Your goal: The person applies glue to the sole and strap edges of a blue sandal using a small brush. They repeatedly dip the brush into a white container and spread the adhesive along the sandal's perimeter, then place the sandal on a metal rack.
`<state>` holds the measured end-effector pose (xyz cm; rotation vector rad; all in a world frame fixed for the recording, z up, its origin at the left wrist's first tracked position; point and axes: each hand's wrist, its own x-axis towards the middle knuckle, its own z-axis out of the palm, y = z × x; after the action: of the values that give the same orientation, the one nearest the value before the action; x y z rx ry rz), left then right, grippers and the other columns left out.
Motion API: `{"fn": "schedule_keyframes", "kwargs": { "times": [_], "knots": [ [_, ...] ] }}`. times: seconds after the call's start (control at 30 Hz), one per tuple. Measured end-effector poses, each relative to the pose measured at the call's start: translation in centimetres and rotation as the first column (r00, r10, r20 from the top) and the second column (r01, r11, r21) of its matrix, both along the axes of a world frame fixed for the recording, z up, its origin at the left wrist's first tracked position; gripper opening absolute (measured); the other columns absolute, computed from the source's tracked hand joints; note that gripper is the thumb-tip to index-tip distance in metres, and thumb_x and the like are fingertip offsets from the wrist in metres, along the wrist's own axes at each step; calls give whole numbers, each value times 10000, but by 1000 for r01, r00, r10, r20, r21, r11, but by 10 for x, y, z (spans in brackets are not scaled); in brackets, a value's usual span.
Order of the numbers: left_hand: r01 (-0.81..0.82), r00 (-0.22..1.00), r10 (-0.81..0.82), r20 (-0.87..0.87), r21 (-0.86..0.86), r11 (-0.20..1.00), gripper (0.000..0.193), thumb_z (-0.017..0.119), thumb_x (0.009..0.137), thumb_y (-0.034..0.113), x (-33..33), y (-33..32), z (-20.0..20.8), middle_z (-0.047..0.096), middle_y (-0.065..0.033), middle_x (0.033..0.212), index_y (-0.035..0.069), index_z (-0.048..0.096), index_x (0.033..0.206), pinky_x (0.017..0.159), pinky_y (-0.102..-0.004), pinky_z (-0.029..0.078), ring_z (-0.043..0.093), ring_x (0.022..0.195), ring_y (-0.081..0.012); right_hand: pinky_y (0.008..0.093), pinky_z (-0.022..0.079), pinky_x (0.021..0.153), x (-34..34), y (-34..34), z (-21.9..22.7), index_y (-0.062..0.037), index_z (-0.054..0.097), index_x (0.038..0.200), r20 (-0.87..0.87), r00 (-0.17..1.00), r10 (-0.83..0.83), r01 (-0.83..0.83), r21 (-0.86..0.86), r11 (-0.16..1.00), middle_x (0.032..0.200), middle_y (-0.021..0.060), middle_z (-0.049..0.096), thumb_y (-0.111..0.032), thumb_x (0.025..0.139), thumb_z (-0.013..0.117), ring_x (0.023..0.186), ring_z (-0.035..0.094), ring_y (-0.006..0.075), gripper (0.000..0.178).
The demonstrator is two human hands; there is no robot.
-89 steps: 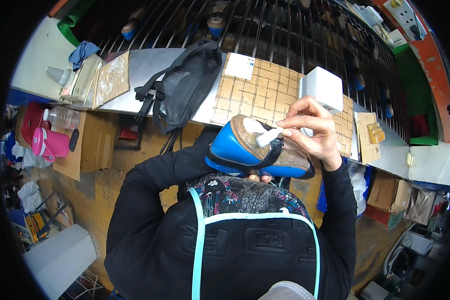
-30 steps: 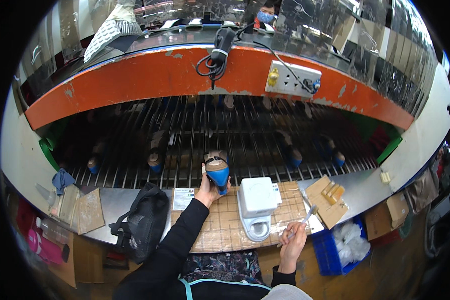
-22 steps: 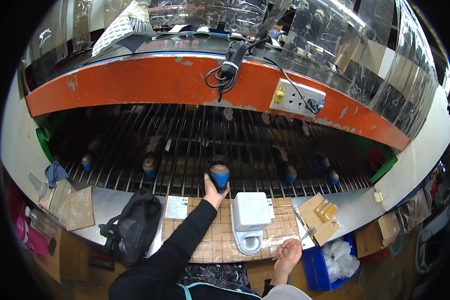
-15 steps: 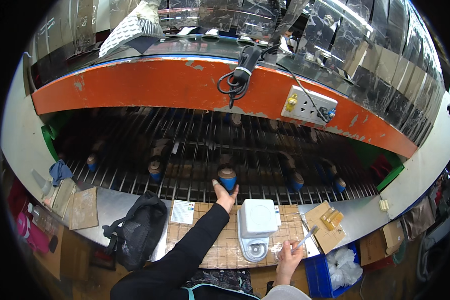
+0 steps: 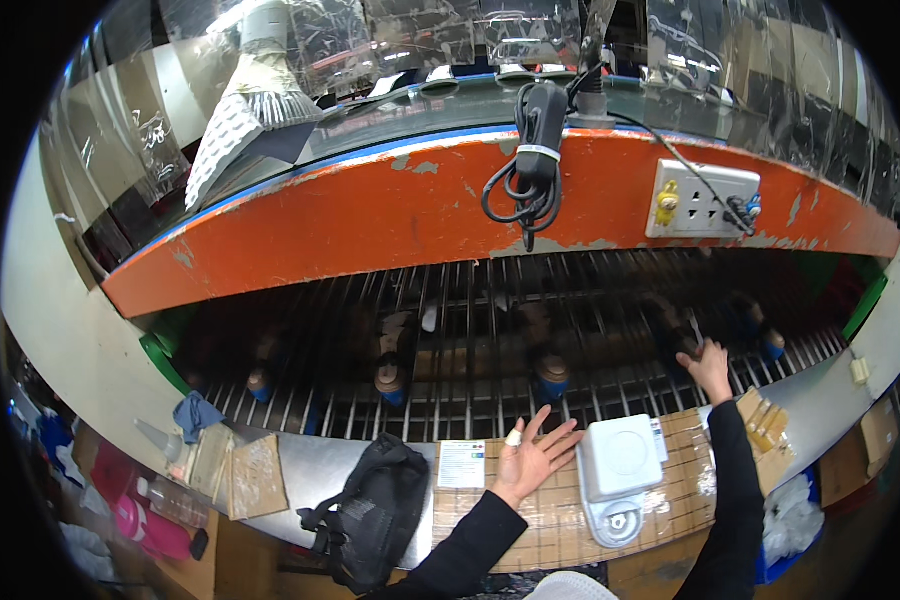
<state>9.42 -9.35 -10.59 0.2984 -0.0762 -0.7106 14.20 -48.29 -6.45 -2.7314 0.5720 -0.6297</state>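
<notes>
The left hand [image 5: 535, 465] was unfolded, its grip wide and holding nothing, the fingers spread and the thumb wrapped in white. Just past its fingertips, straight ahead and a touch to the right, a shoe [image 5: 553, 377] lay on the metal rods [image 5: 451, 405], apart from the hand, its blue end facing the person and its long axis running away into the dark, roughly along the rods. Of the two hands, the left was the nearer to it. The right hand [image 5: 710, 373] reached farther out over the rods, fingers bent, in front of a second shoe [image 5: 668, 318] that it partly hid; whether that grip was closed on anything could not be told. Between the two forearms, a white box [image 5: 625, 457] stood on a cardboard mat [image 5: 530, 552] laid over the surface [image 5: 315, 480]. A black bag [image 5: 382, 505] lay to the left, yellow blocks [image 5: 766, 420] to the right. Beyond the rods, an orange beam [image 5: 370, 228] crossed the whole view.
</notes>
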Motion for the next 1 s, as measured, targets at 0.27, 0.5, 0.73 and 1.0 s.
{"fn": "schedule_keyframes", "kwargs": {
  "times": [0.27, 0.5, 0.73, 1.0],
  "knots": [
    [-4, 997, -1, -79, -57, 998, 640, 499, 915, 558, 16, -3, -2, 271, -190, 1535, 262, 350, 1463, 1133, -542, 252, 283, 1395, -422, 458, 505, 866, 58, -40, -55, -13, 552, 1097, -124, 992, 26, -21, 45, 999, 1031, 235, 636, -489, 589, 827, 1036, 602, 406, 749],
    [-16, 996, 11, -84, -66, 998, 596, 465, 935, 550, 17, -3, 0, 283, -189, 1529, 256, 377, 1446, 1123, -538, 270, 291, 1395, -411, 448, 525, 815, 54, -36, -34, -7, 529, 1129, 71, 997, 38, -38, 1, 999, 1029, 237, 657, -447, 585, 823, 973, 636, 394, 759],
    [-59, 996, 57, -68, -33, 998, 609, 416, 955, 541, 17, -2, -2, 404, -197, 1455, 176, 390, 1441, 1100, -508, 321, 374, 1352, -391, 372, 522, 784, -7, 16, 60, 29, 541, 918, 232, 937, -260, 156, 387, 909, 884, 200, 686, -347, 637, 799, 889, 681, 320, 536],
    [-176, 949, 178, 258, -33, 984, 785, 545, 912, 527, -15, 14, 48, 381, -241, 1455, 64, 271, 1484, 1107, -441, 346, 415, 1333, -346, 208, 409, 607, -178, 110, 96, -99, 396, 945, 716, 697, 35, -606, 562, 563, 804, 26, 482, -252, 683, 767, 693, 474, 87, 480]
  ]
}}
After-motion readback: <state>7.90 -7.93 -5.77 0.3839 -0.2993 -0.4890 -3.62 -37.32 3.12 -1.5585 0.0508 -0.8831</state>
